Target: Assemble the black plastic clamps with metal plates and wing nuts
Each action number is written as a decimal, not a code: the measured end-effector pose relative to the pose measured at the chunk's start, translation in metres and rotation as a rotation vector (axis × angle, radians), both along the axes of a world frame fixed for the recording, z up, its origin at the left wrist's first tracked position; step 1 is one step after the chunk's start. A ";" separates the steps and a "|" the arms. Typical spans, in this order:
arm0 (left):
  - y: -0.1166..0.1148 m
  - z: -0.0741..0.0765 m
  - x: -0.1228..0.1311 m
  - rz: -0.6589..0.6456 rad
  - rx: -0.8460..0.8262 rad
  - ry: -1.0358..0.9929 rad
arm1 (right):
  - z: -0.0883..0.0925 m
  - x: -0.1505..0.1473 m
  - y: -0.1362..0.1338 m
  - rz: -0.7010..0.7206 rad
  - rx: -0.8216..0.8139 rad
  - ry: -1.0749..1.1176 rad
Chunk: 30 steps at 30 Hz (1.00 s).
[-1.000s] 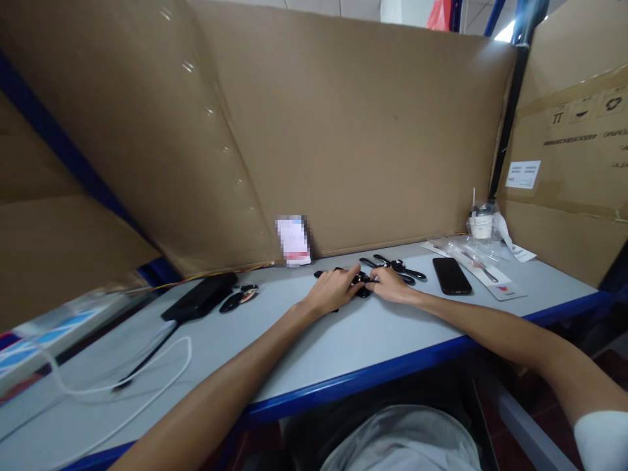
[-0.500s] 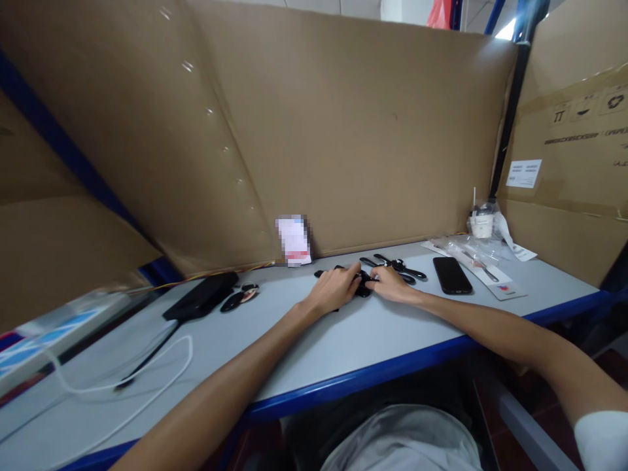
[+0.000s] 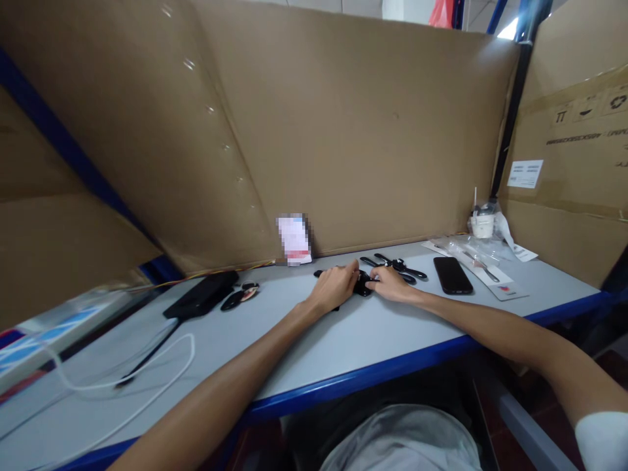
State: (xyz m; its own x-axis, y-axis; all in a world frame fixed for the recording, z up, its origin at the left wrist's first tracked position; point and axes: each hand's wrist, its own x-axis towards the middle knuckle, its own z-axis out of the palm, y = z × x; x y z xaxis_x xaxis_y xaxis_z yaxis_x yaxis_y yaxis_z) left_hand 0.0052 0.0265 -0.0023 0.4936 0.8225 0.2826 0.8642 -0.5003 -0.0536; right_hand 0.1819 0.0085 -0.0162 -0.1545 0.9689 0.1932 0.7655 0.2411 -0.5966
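Note:
A glossy black object with slim arms (image 3: 363, 286) lies on the grey tabletop (image 3: 324, 347), mostly covered by my hands. My left hand (image 3: 335, 286) rests over its left side with the fingers curled onto it. My right hand (image 3: 389, 283) pinches its right side between thumb and fingers. What kind of object it is cannot be made out. Just behind my right hand lies a similar black object with several long rounded arms (image 3: 398, 264).
A black phone (image 3: 452, 275) lies to the right, near clear plastic packaging (image 3: 471, 250) and a cup (image 3: 482, 226). A blurred-out upright screen (image 3: 294, 240) leans on the cardboard wall (image 3: 363, 131). On the left are a black case (image 3: 202, 296), a white cable (image 3: 161, 386) and a power strip (image 3: 73, 330).
The fingers of my left hand have shifted slightly on the black object. My right hand stays almost where it was, and the view has moved a little.

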 end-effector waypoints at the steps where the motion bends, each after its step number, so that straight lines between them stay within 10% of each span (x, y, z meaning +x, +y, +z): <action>1: 0.000 0.000 0.000 -0.012 0.004 0.000 | -0.001 0.000 0.001 0.001 -0.007 0.019; 30: 0.002 0.002 -0.003 -0.076 -0.019 -0.069 | -0.006 0.002 0.004 0.037 0.019 0.116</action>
